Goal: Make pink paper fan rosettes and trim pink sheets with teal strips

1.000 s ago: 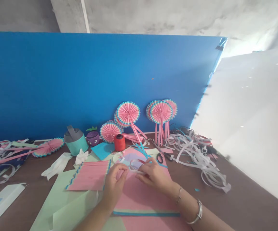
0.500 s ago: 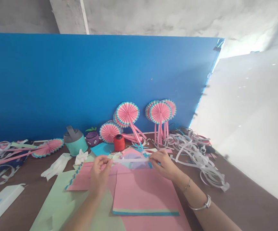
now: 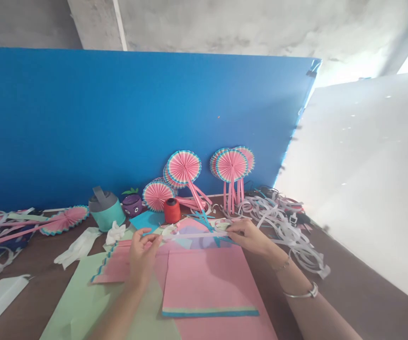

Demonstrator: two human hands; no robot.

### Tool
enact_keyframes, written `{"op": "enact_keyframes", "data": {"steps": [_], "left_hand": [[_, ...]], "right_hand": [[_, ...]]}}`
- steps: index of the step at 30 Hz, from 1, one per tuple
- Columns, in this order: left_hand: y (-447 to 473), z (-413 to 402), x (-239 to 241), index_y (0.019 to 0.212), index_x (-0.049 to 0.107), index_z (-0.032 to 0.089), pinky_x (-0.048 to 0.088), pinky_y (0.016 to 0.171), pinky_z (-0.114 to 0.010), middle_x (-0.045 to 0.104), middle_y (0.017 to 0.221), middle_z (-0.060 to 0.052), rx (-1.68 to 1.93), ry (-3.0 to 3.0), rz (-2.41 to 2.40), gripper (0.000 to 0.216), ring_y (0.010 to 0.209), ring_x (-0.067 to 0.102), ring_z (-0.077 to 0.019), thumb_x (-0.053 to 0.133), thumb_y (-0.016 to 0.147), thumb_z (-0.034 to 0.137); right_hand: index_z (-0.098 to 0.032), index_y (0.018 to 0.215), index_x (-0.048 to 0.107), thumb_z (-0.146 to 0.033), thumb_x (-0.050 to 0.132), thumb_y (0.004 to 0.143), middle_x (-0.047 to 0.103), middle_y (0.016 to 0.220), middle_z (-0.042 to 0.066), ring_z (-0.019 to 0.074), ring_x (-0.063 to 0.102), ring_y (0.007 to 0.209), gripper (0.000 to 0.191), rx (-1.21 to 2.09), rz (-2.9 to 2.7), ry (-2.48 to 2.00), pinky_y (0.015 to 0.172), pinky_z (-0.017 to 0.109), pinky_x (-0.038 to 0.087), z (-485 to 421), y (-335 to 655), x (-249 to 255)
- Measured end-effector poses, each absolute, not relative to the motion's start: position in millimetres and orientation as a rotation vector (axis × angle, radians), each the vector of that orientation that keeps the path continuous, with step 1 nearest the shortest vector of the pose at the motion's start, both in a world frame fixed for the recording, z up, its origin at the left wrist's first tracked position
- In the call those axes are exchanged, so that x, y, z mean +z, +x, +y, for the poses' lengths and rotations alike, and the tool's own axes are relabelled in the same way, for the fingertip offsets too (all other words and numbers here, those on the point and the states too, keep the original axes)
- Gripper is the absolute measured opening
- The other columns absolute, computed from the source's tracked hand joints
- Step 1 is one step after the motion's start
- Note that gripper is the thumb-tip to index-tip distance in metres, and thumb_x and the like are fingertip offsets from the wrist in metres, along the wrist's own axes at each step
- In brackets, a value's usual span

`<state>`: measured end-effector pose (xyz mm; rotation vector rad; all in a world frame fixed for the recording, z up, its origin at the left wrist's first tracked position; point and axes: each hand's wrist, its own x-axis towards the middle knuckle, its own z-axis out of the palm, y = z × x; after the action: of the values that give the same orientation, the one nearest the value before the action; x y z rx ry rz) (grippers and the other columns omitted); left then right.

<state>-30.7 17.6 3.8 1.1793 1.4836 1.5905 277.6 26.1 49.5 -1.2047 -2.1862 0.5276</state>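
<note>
A narrow whitish strip of tape [image 3: 193, 235] is stretched level between my two hands, above the far edge of a pink sheet [image 3: 209, 281] with a green and blue border. My left hand [image 3: 143, 252] pinches the strip's left end. The right end is between the thumb and fingers of my right hand [image 3: 248, 238]. Beneath my left hand lies a pleated pink paper [image 3: 112, 264] with a blue zigzag edge, partly hidden by the hand. Larger green paper [image 3: 83, 288] and pink paper spread under these pieces.
Round pink pleated fans [image 3: 232, 165] lean on the blue partition [image 3: 119, 118]. A red thread spool [image 3: 171, 211], a purple pot [image 3: 132, 204] and a teal container [image 3: 106, 210] stand at the back. Curled white strips [image 3: 281, 222] heap up right; tissue [image 3: 78, 246] lies left.
My right hand has moved slightly right, away from my left, and the strip between them looks longer. The whole view has shifted a little.
</note>
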Motion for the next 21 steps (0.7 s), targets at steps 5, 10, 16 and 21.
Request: {"op": "enact_keyframes", "data": {"steps": [5, 10, 16, 21], "left_hand": [[-31.9, 19.3, 1.7, 0.093, 0.050, 0.021, 0.043, 0.052, -0.026, 0.068, 0.070, -0.001, 1.552, 1.208, 1.516, 0.045, 0.062, 0.062, -0.0184, 0.071, 0.063, 0.047], [-33.1, 22.1, -2.2, 0.092, 0.049, 0.022, 0.042, 0.059, -0.028, 0.070, 0.070, -0.002, 1.494, 1.256, 1.518, 0.042, 0.073, 0.063, -0.0215, 0.069, 0.065, 0.046], [-31.4, 21.1, 0.5, 0.091, 0.049, 0.022, 0.042, 0.061, -0.029, 0.070, 0.070, -0.002, 1.469, 1.249, 1.523, 0.044, 0.074, 0.063, -0.0230, 0.070, 0.062, 0.047], [-32.0, 21.3, -1.0, 0.090, 0.049, 0.022, 0.042, 0.062, -0.030, 0.070, 0.072, -0.003, 1.475, 1.247, 1.543, 0.042, 0.078, 0.063, -0.0243, 0.069, 0.063, 0.048]], "right_hand": [[-0.019, 0.048, 0.035, -0.022, 0.044, 0.080, 0.032, 0.053, -0.005, 0.0096, 0.028, 0.053, 0.033, 0.648, -2.168, -1.195, 0.053, 0.025, 0.026, 29.3, 282.2, 44.6], [-0.019, 0.050, 0.036, -0.022, 0.041, 0.078, 0.030, 0.054, -0.005, 0.0098, 0.028, 0.054, 0.028, 0.766, -2.155, -1.194, 0.052, 0.025, 0.024, 29.9, 285.6, 43.2], [-0.020, 0.051, 0.027, -0.019, 0.040, 0.076, 0.025, 0.054, -0.006, 0.0086, 0.021, 0.052, 0.028, 0.756, -2.145, -1.232, 0.050, 0.025, 0.018, 28.7, 284.4, 44.3], [-0.020, 0.051, 0.030, -0.017, 0.040, 0.076, 0.029, 0.054, -0.006, 0.0090, 0.024, 0.053, 0.027, 0.739, -2.158, -1.214, 0.051, 0.025, 0.021, 28.3, 284.7, 44.9]]}}
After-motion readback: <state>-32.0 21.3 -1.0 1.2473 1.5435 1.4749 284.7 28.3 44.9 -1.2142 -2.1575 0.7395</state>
